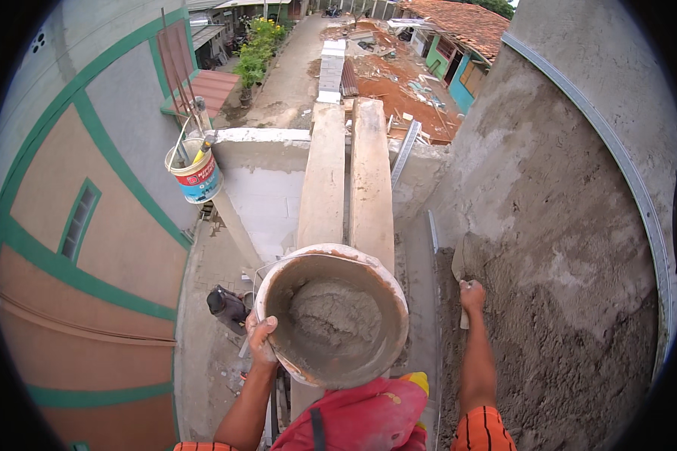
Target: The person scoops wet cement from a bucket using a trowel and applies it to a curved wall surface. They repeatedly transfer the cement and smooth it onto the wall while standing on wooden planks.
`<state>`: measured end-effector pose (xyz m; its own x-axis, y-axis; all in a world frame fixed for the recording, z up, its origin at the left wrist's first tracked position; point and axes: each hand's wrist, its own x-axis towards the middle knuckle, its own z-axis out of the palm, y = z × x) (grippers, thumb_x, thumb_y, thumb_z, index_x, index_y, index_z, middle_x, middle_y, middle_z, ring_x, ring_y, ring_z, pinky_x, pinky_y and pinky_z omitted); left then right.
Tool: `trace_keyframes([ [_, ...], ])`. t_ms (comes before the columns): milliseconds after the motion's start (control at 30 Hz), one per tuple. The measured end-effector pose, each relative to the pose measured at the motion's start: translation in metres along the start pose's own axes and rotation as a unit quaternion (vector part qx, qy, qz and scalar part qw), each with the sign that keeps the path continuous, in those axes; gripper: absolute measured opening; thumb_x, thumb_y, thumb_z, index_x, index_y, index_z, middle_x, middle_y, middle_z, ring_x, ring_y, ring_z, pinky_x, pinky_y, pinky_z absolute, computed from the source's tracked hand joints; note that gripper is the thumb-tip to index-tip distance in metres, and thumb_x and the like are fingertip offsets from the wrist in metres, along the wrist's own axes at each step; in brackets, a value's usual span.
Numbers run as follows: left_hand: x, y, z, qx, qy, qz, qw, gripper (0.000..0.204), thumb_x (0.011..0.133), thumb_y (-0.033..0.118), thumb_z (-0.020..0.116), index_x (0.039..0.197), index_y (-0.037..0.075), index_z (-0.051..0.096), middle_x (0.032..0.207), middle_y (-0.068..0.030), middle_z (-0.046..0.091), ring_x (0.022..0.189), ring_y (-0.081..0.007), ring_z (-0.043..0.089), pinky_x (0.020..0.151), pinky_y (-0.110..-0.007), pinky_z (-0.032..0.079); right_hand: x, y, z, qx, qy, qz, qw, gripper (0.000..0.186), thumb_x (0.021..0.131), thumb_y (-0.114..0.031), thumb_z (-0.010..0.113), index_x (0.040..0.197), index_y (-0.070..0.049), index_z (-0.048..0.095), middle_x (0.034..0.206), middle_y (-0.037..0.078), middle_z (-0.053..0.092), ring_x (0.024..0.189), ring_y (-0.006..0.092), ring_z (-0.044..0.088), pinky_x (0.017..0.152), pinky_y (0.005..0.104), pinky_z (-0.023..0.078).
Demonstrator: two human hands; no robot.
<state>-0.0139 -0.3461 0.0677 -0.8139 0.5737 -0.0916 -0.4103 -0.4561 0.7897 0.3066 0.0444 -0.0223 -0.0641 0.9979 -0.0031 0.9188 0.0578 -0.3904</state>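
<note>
My left hand [263, 337] grips the left rim of a round bucket [384, 289], which holds grey wet mortar [331, 314] and sits in front of me over two pale wooden planks [368, 173]. My right hand [472, 297] is closed on a trowel [457, 264] whose blade is at the rough plastered wall [579, 316] on the right, at the edge of a darker, wetter patch of render. The bucket hides part of the planks beneath it.
A paint pail [195, 184] with tools hangs at a post on the left. A low wall [256, 139] crosses behind it. A metal straightedge [406, 146] leans beside the planks; a metal strip [617, 143] runs along the right wall. A person [226, 308] is far below.
</note>
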Motion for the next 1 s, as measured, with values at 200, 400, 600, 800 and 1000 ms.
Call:
trace_keyframes([
  [200, 0.008, -0.012, -0.014, 0.024, -0.023, -0.007, 0.999, 0.061, 0.073, 0.024, 0.061, 0.125, -0.007, 0.053, 0.112, -0.0158, 0.063, 0.098, -0.0249, 0.062, 0.087, -0.035, 0.049, -0.003, 0.016, -0.055, 0.091, 0.077, -0.017, 0.993, 0.035, 0.089, -0.031, 0.063, 0.093, 0.004, 0.066, 0.088, 0.026, 0.067, 0.086, 0.0426, 0.064, 0.078, 0.0463, 0.048],
  [400, 0.007, -0.009, -0.012, -0.024, -0.048, -0.012, 0.998, 0.055, 0.074, 0.017, 0.061, 0.124, -0.007, 0.055, 0.113, -0.0133, 0.063, 0.1, -0.0217, 0.061, 0.09, -0.031, 0.046, -0.033, 0.018, -0.093, 0.098, 0.135, -0.043, 0.985, 0.033, 0.09, -0.03, 0.063, 0.09, 0.003, 0.065, 0.076, 0.02, 0.065, 0.072, 0.0346, 0.066, 0.068, 0.0431, 0.049],
  [600, 0.006, -0.004, -0.01, -0.028, -0.052, -0.022, 0.998, 0.06, 0.07, 0.013, 0.058, 0.127, -0.008, 0.052, 0.115, -0.0175, 0.062, 0.102, -0.0258, 0.061, 0.091, -0.034, 0.049, -0.079, 0.005, -0.141, 0.053, 0.162, -0.038, 0.985, 0.033, 0.09, -0.03, 0.063, 0.091, 0.003, 0.063, 0.081, 0.022, 0.066, 0.078, 0.0377, 0.065, 0.071, 0.0433, 0.048],
  [800, -0.015, 0.01, 0.02, -0.131, -0.013, -0.036, 0.991, 0.07, 0.055, 0.003, 0.049, 0.124, -0.009, 0.053, 0.112, -0.0161, 0.063, 0.098, -0.0249, 0.063, 0.091, -0.031, 0.05, -0.13, -0.019, -0.199, -0.027, 0.145, -0.009, 0.989, 0.031, 0.088, -0.03, 0.066, 0.096, 0.001, 0.063, 0.088, 0.023, 0.067, 0.084, 0.0405, 0.065, 0.075, 0.0455, 0.048],
  [1000, -0.043, 0.031, 0.018, -0.094, -0.019, -0.034, 0.995, 0.073, 0.052, 0.004, 0.048, 0.124, -0.009, 0.053, 0.111, -0.0166, 0.064, 0.099, -0.0265, 0.063, 0.093, -0.032, 0.049, -0.163, -0.042, -0.221, -0.095, 0.098, -0.009, 0.991, 0.031, 0.084, -0.029, 0.069, 0.097, -0.001, 0.064, 0.089, 0.022, 0.068, 0.086, 0.0414, 0.065, 0.074, 0.0468, 0.049],
])
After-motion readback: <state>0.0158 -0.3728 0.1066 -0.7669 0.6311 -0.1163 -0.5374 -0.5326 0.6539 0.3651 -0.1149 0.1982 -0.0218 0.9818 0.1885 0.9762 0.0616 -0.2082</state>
